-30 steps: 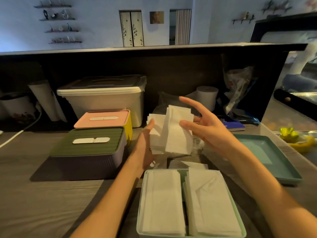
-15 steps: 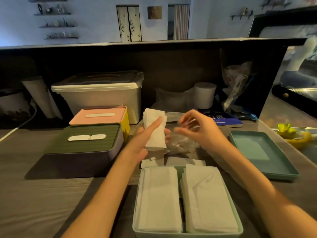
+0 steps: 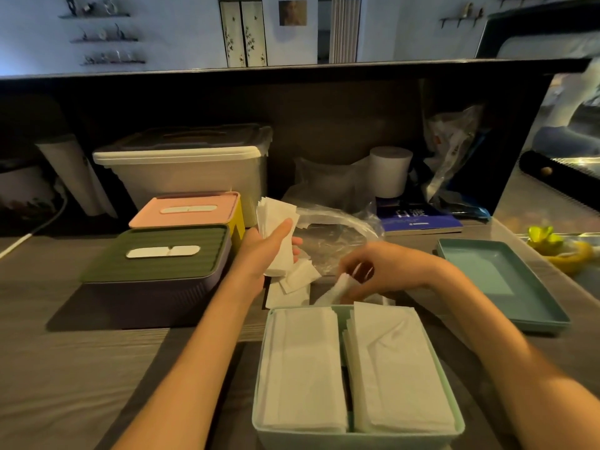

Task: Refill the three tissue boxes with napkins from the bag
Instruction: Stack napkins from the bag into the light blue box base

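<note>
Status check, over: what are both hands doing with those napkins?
Left hand holds a napkin stack upright. Right hand pinches a loose napkin behind the open mint box, already packed. Loose napkins on the counter; nothing in the way.

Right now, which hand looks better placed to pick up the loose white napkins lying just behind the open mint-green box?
Probably the right hand: it is already low over the loose white napkins, fingers curled on one. The left hand is busy holding a stack of white napkins upright.
</note>
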Tool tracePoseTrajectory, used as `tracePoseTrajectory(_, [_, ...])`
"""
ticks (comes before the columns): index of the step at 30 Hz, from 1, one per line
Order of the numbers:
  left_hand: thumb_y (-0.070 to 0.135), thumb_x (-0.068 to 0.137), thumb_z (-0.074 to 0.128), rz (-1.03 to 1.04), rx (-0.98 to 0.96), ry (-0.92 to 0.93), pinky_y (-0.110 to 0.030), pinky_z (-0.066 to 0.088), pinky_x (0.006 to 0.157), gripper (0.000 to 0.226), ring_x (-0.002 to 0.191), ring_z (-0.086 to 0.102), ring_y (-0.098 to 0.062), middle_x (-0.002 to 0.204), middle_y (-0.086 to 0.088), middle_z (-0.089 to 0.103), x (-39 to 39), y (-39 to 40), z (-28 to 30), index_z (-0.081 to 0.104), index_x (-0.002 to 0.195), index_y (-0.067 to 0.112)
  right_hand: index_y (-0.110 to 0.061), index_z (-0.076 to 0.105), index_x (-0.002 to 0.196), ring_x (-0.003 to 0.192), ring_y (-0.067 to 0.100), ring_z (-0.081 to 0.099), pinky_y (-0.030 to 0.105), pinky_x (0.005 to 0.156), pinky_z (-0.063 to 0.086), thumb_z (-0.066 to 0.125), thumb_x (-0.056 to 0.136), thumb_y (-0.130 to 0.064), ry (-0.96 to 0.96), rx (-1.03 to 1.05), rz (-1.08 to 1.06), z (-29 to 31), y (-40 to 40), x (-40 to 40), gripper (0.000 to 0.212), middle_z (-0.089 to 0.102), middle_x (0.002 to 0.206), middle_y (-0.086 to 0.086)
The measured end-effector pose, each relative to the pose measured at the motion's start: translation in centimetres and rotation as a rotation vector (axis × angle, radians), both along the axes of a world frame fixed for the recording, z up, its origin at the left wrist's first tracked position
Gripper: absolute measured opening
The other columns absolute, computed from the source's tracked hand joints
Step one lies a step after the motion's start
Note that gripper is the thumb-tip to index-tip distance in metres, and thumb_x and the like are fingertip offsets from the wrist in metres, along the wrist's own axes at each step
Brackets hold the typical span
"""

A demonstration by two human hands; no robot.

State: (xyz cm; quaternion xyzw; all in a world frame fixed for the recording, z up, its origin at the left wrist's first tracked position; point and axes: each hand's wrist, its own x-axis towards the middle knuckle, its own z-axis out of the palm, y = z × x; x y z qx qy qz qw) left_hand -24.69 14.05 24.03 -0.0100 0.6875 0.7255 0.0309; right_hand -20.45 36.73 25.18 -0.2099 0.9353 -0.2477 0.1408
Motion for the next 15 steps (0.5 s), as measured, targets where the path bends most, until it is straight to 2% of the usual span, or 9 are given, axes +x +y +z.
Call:
tracePoseTrajectory(3, [0.030,0.097,0.066,0.032,0.037,0.021,-0.031,0.062,0.065,0.012,0.077,0.073,-0.020,0.082,-0.004,0.078,0.0,0.0,0.2,0.063,0.103,0.021,-0.030,0.069,0.111,0.091,-0.002,0.066,0.018,0.079,0.055,0.081,0.083,-0.042,0.018,-0.148,-0.090,1.0,-0.8,-0.3,0.033,0.072,0.099,-0.014])
tracePoseTrajectory(6, [0.031,0.098,0.066,0.096,0.058,0.054,-0.036,0.061,0.073,0.011,0.080,0.074,-0.018,0.076,0.004,0.077,-0.2,-0.1,0.2,0.056,0.093,0.031,-0.024,0.067,0.121,0.099,0.007,0.068,0.021,0.083,0.053,0.081,0.082,-0.044,0.046,-0.219,-0.214,1.0,-2.8,-2.3,0.046,0.073,0.110,-0.010])
tracePoseTrajectory(9, [0.031,0.098,0.066,0.137,0.005,0.069,-0.034,0.059,0.071,0.012,0.083,0.074,-0.016,0.083,0.003,0.077,-0.2,-0.4,0.0,0.055,0.103,0.028,-0.022,0.062,0.128,0.099,0.012,0.062,0.020,0.076,0.048,0.079,0.084,-0.047,0.039,-0.104,-0.279,0.0,-5.4,-4.6,0.053,0.064,0.110,-0.008])
tracePoseTrajectory(12, [0.029,0.098,0.065,0.159,-0.051,0.080,-0.032,0.059,0.068,0.023,0.080,0.073,-0.015,0.085,0.000,0.076,-0.2,-0.5,-0.3,0.057,0.117,0.021,-0.023,0.056,0.133,0.100,0.014,0.057,0.018,0.068,0.045,0.080,0.082,-0.051,-0.028,-0.042,-0.277,-1.0,-6.9,-5.5,0.062,0.057,0.113,-0.008])
tracePoseTrajectory(15, [0.027,0.097,0.065,0.176,-0.113,0.123,-0.032,0.059,0.069,0.020,0.073,0.071,-0.016,0.084,-0.001,0.076,-0.4,-0.5,-0.5,0.061,0.115,0.019,-0.025,0.053,0.132,0.105,0.015,0.057,0.019,0.073,0.047,0.084,0.077,-0.053,0.015,-0.023,-0.261,-2.0,-7.3,-5.8,0.069,0.057,0.120,-0.006])
